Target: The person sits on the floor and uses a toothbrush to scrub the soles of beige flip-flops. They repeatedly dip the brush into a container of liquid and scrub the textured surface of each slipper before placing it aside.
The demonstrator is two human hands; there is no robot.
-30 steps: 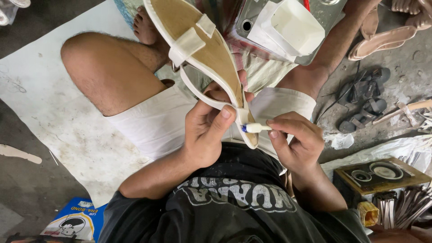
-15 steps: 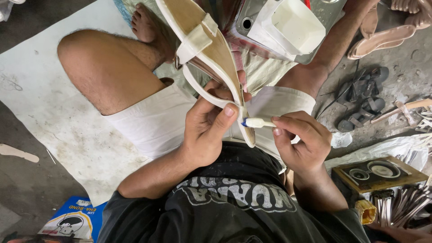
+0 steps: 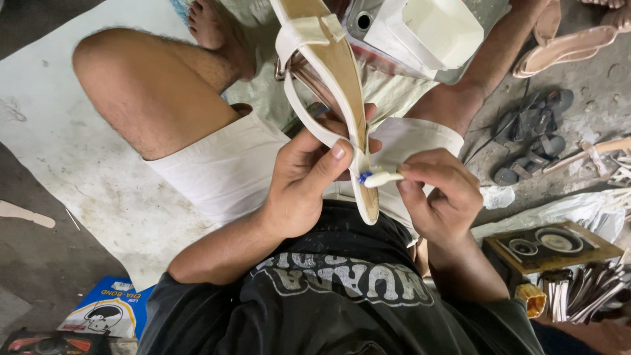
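1. The left hand (image 3: 299, 181) grips a cream sandal (image 3: 328, 85) near its heel end, thumb pressed along the edge of the sole, fingers curled behind it; the toe end points up and away over the lap.
2. The right hand (image 3: 439, 194) pinches a small glue-coated applicator with a blue tip (image 3: 376, 177), and that tip touches the sole's edge just beside the left thumb.
3. Progress, as I judge it: the straps already sit on the sole, so assembly looks well along; the edge work near the heel is in hand and not finished.
4. The sandal stands between both hands, held clear of the white shorts (image 3: 230, 164), not resting on them.
5. An open white container (image 3: 434, 29) sits beyond the knees; a pair of dark sandals (image 3: 532, 141) lies well apart on the floor to the right.
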